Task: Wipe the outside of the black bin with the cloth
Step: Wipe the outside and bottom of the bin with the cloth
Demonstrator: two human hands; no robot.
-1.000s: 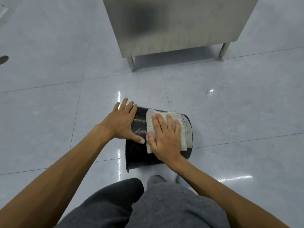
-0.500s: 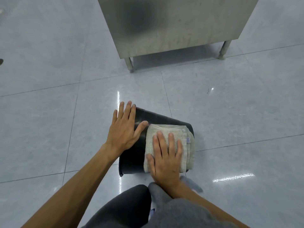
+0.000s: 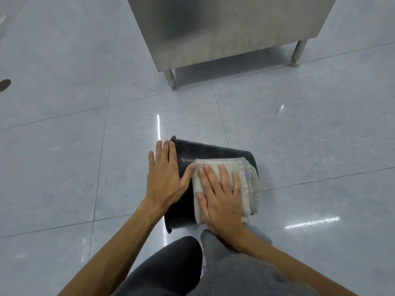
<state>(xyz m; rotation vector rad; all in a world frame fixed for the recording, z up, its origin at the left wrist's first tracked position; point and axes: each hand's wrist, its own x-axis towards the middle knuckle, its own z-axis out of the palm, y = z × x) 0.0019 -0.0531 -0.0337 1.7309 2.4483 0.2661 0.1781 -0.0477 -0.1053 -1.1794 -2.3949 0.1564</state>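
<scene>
The black bin (image 3: 213, 151) lies on its side on the tiled floor, just ahead of my knees. A folded pale cloth (image 3: 245, 180) is draped over its upper side. My right hand (image 3: 220, 197) lies flat on the cloth, fingers spread, pressing it against the bin. My left hand (image 3: 165, 178) rests flat on the bin's left part, near its rim, with the thumb touching the cloth's edge. Much of the bin is hidden under both hands and the cloth.
A stainless steel cabinet (image 3: 224, 28) on short legs (image 3: 171, 79) stands a little beyond the bin. Glossy grey floor tiles (image 3: 64, 167) spread all around. A small dark floor drain (image 3: 4, 84) shows at the far left edge. My grey-trousered knees (image 3: 192, 268) are below.
The bin has turned under my hands, and more of its far side shows. My right hand slid the cloth towards me over the bin; my left hand shifted flat onto the bin's left part.
</scene>
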